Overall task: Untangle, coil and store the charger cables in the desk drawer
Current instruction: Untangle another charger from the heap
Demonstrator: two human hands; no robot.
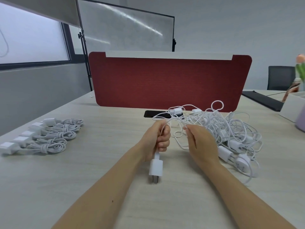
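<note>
My left hand (160, 137) is closed in a fist around a white charger cable, and its white plug adapter (156, 168) hangs below the fist with the prongs pointing down. My right hand (200, 142) pinches the same cable a short way along, right beside a big tangle of white cables and adapters (231, 129) on the desk to the right. Several neatly coiled chargers (49, 136) lie in a row at the left of the desk. No drawer is in view.
A red divider panel (168, 83) stands across the back of the light wood desk (82, 179). A black phone (158, 114) lies flat before it. A white box (290, 108) and a lilac container (301, 119) sit at the right edge.
</note>
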